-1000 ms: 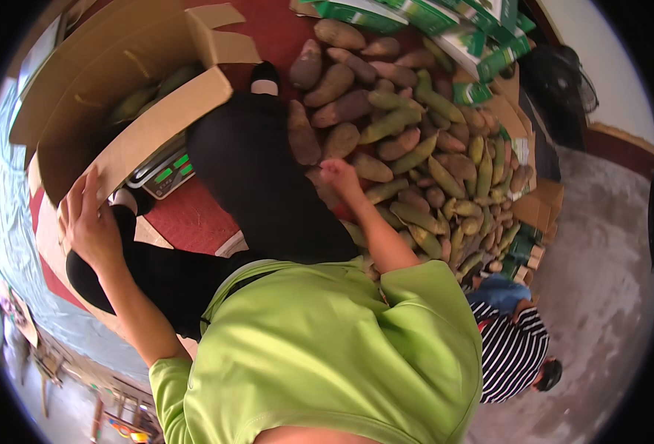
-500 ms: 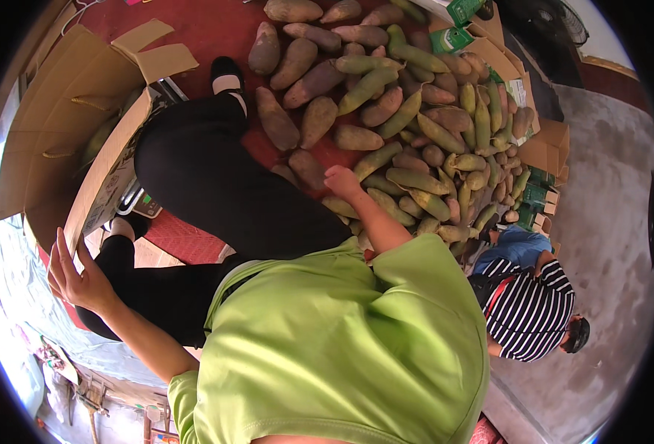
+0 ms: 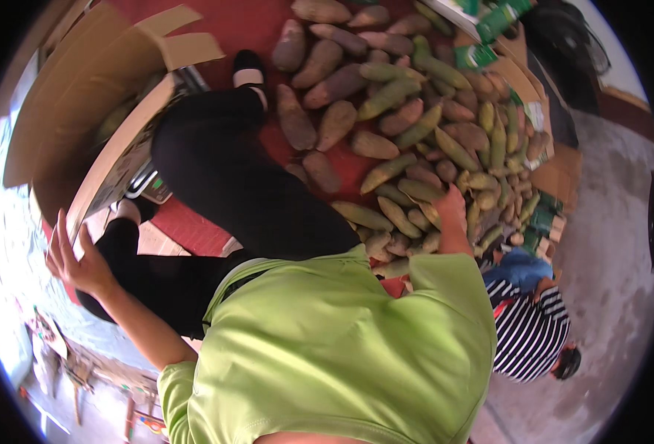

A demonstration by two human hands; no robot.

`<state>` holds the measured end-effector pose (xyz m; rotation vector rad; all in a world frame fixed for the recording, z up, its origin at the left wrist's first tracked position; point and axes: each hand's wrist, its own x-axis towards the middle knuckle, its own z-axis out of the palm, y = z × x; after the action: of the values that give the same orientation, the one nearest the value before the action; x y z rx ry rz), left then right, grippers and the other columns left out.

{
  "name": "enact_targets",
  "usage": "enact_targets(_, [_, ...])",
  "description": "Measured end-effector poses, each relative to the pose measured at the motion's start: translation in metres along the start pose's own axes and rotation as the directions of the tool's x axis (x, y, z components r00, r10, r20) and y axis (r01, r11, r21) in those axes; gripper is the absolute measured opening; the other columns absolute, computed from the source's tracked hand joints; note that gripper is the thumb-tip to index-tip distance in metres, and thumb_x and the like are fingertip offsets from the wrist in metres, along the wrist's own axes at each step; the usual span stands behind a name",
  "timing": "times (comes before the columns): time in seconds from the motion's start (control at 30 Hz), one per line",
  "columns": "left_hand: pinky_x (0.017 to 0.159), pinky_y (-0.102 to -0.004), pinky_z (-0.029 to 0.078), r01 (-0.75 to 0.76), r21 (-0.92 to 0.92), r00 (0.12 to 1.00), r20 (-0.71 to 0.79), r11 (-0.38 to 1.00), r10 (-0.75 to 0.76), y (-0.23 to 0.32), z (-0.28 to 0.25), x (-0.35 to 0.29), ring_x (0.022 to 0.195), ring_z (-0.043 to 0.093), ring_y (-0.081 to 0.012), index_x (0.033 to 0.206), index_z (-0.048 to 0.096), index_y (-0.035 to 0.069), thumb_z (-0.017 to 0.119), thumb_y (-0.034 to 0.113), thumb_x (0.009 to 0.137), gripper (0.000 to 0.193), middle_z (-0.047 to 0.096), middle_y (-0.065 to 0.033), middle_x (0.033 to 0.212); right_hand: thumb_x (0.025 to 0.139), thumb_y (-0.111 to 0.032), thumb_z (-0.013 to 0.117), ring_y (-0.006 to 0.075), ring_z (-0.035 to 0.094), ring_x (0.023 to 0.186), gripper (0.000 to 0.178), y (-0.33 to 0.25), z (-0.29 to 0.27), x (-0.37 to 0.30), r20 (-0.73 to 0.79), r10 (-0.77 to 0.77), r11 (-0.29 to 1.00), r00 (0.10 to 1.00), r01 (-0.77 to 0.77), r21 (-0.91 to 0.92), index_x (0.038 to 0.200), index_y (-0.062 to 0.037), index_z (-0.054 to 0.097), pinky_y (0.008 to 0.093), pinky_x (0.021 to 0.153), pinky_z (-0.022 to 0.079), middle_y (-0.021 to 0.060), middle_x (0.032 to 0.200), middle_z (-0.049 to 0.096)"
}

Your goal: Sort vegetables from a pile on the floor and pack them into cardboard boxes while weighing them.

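My left hand [image 3: 77,259] rests at the near edge of a large open cardboard box [image 3: 108,166], its fingers spread and straight. Inside the box a greenish rounded thing [image 3: 112,122] shows in part, mostly hidden by the box wall. My right hand [image 3: 453,214] is down in a heap of long, thick roots or fruits, its fingers curled and partly hidden. Beside it lie a long green-brown one [image 3: 421,191] and a yellow-green one [image 3: 396,216]. Whatever its fingers close on cannot be made out.
Reddish-brown pieces [image 3: 294,118] lie on the red floor covering [image 3: 267,148] ahead of my black-clad legs. A small display device [image 3: 155,191] sits by the box. At right a person in a striped top [image 3: 530,337] bends near cartons [image 3: 560,174]. A black fan [image 3: 571,44] stands far right.
My right hand has moved right, from the near left side of the heap into its middle. My left hand stays at the box edge. The whole view has shifted slightly.
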<state>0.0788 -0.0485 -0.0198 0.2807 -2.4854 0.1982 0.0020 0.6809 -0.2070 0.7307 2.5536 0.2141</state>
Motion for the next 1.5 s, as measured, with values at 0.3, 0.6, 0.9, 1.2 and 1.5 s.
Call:
enact_targets(0.3, [0.1,-0.0389,0.033,0.141,-0.047,0.99,0.027,0.989,-0.14,0.01,-0.005,0.001,0.095,0.059,-0.0192,0.108,0.071,0.016,0.075,0.029,0.075,0.036,0.066,-0.0015,0.098,0.066,-0.03,0.082,0.0276,0.045,0.126,0.067,-0.015,-0.012,-0.01,0.191,-0.005,0.93,0.982,0.074,-0.359,0.125,-0.0261,0.051,0.0495,0.096,0.044,0.0046,0.133,0.048])
enact_targets(0.6, [0.105,-0.0402,0.029,0.129,-0.055,0.992,-0.003,0.99,-0.129,0.014,-0.009,0.009,0.093,0.059,-0.0178,0.103,0.072,0.013,0.073,0.04,0.074,0.04,0.067,0.0002,0.093,0.062,-0.026,0.085,0.0327,0.055,0.115,0.073,-0.023,0.012,-0.012,0.182,-0.094,0.939,0.979,0.148,-0.309,0.125,-0.0158,0.05,0.0513,0.09,0.049,0.0104,0.122,0.057])
enact_targets(0.9, [0.104,-0.0422,0.031,0.132,-0.16,0.991,0.005,0.978,-0.133,0.014,-0.017,0.008,0.087,0.058,-0.019,0.094,0.071,0.012,0.072,0.04,0.074,0.035,0.064,0.0014,0.085,0.069,0.004,0.073,0.0201,0.057,0.104,0.055,-0.045,0.004,0.014,0.285,-0.363,0.759,0.887,0.104,0.643,0.119,0.0021,0.052,0.0331,0.085,0.048,0.0103,0.113,0.06])
enact_targets(1.2, [0.102,-0.0423,0.033,0.165,-0.202,0.985,-0.014,0.965,-0.171,0.012,-0.02,0.006,0.082,0.057,-0.0187,0.09,0.071,0.01,0.071,0.039,0.075,0.032,0.062,0.0008,0.081,0.072,0.002,0.069,0.0168,0.055,0.107,0.054,-0.301,-0.238,-0.11,-0.24,-0.836,0.157,0.493,0.635,0.757,0.123,0.0001,0.05,0.0306,0.092,0.044,0.0064,0.115,0.059])
enact_targets(1.5, [0.099,-0.0439,0.038,0.157,-0.233,0.987,0.023,0.96,-0.156,0.013,-0.013,0.007,0.086,0.058,-0.0216,0.092,0.072,0.01,0.075,0.025,0.072,0.026,0.062,-0.0033,0.085,0.074,-0.011,0.075,0.0187,0.059,0.099,0.047,-0.47,-0.31,-0.242,-0.619,-0.737,-0.414,-0.271,0.905,0.097,0.117,-0.0048,0.057,0.0295,0.089,0.046,0.0078,0.109,0.061])
